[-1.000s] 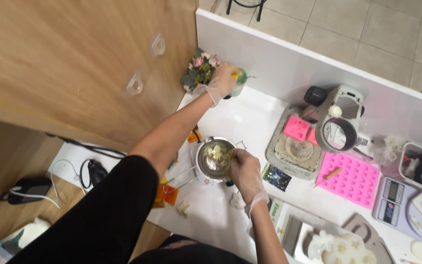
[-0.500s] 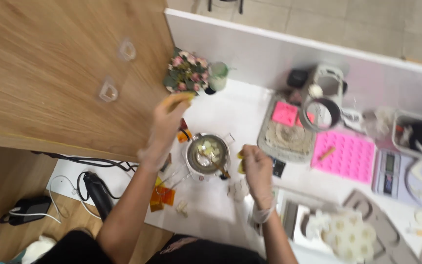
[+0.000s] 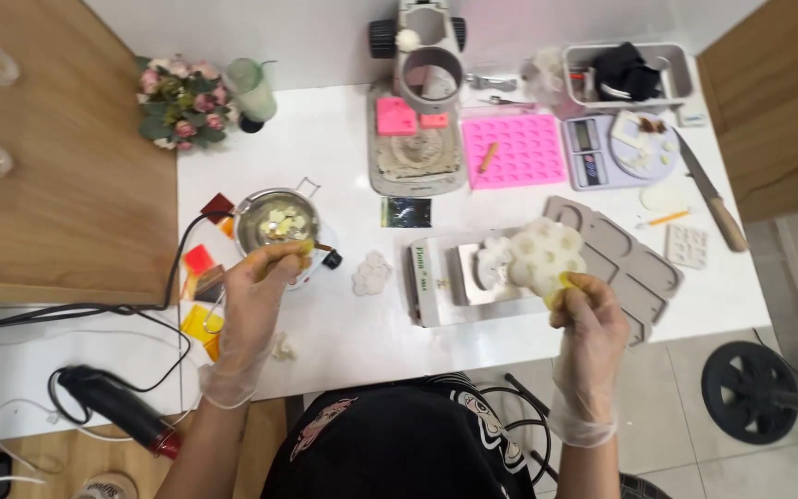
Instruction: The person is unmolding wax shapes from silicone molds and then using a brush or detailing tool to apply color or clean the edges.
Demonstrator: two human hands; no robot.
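With the steel pot point(image 3: 278, 225) of pale waxy chunks at ten o'clock on the white table point(image 3: 362, 323), the gloved left hand point(image 3: 260, 286) pinches a thin stirrer at its rim, seemingly to stir, while at three o'clock the gloved right hand point(image 3: 588, 319) grips a white flower-shaped mould point(image 3: 539, 257) lifted clear.

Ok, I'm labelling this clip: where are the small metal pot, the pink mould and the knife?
small metal pot point(image 3: 253, 226): head view, on its left rim.
pink mould point(image 3: 528, 152): head view, its middle.
knife point(image 3: 725, 225): head view, wooden handle.
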